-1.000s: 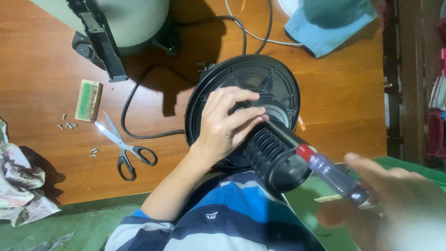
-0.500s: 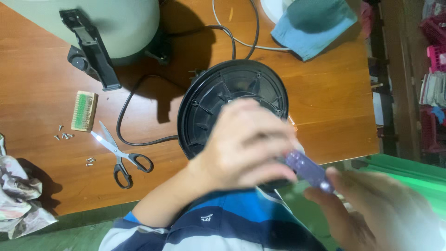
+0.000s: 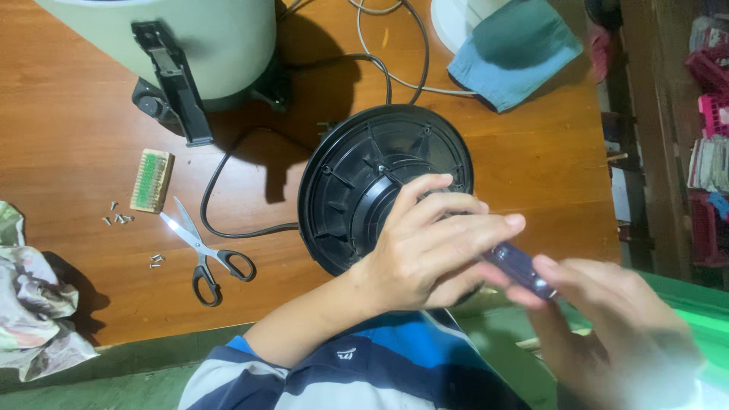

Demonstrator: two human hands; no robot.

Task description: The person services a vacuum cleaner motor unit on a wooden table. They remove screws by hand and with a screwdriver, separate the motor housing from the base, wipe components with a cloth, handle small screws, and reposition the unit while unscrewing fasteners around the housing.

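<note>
**Hands closed over screwdriver at disc's lower right**

Shifted since half a second back: left hand [image 3: 429, 254] off the middle of the round black housing [image 3: 364, 182], now sitting at its 4 o'clock edge. Ribbed black motor part seen a second ago now hidden under that hand. Right hand [image 3: 607, 326] up from 5 o'clock of frame, now touching the tool. Blurred, so in motion.

State now:
- Left fingers [image 3: 463, 228] curled and close together, wrapped over the translucent purple screwdriver handle [image 3: 520, 267]. Thumb side hidden.
- Right fingertips [image 3: 543, 266] pinching the butt end of that handle; rest of the hand too blurred to tell the spread.
- Screwdriver tip not visible, buried under left palm. Cannot tell whether seated on a fastener.
- Housing lying flat on the wooden table [image 3: 68, 152], ribs up, black cord [image 3: 220, 190] leaving at 9 o'clock.

Reading: both hands on one tool over the housing's lower rim points to work at a screw spot there, not in the centre.

Around: scissors [image 3: 201, 250] at 9 o'clock of housing, small brush [image 3: 152, 181] and loose screws [image 3: 118, 220] further out, pale green canister [image 3: 197, 38] at 11, blue-green cloth [image 3: 516, 49] at 1, crumpled rag [image 3: 34, 304] far at 8.
</note>
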